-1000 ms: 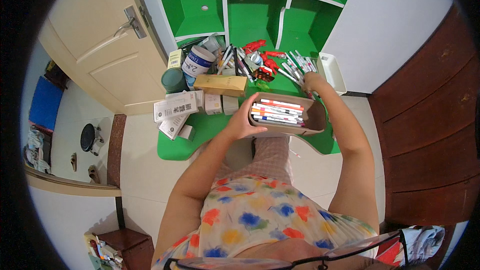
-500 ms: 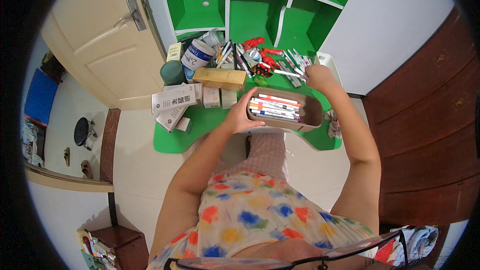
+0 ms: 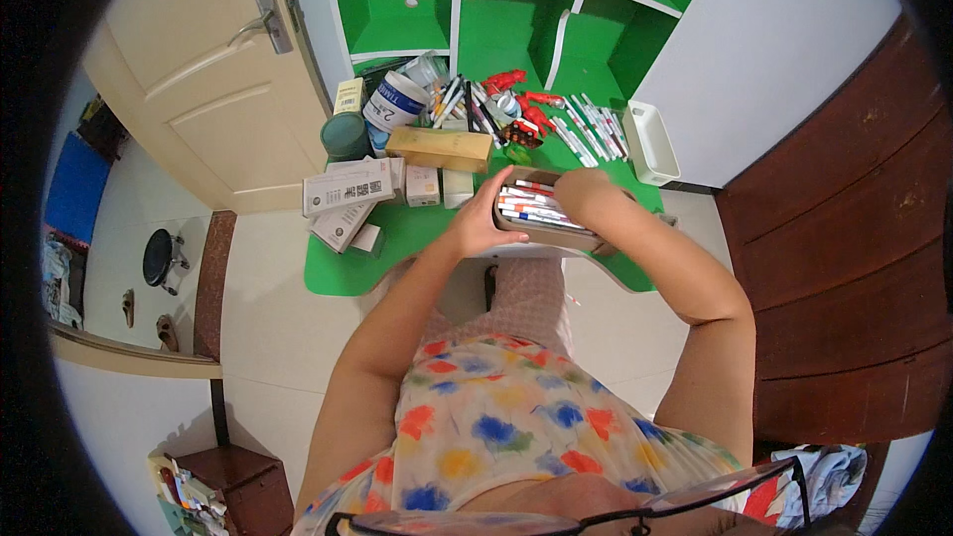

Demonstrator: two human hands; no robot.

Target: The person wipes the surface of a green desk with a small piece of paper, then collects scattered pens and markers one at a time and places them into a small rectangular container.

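My left hand (image 3: 483, 225) grips the left end of a taupe, oblong box (image 3: 544, 235) at the front of the green desk, its thumb along the near wall. Inside the box lie several white markers (image 3: 526, 202) with coloured ends, side by side. Over the right half of the box, my right hand (image 3: 588, 197) reaches down. Its fingers are hidden and slightly blurred, so what they hold does not show. More markers (image 3: 593, 129) lie in a loose row at the far right of the desk.
A white tray (image 3: 650, 144) stands at the desk's right edge. Red toys (image 3: 536, 119) and a heap of pens (image 3: 467, 109) lie farther back. On the left are a gold box (image 3: 439, 148), a green jar (image 3: 344, 137), a white tub (image 3: 397, 101) and stacked cartons (image 3: 347, 189).
My right hand has come from the far right of the desk, where it held a white marker, back to the box. My left hand keeps its grip on the box.
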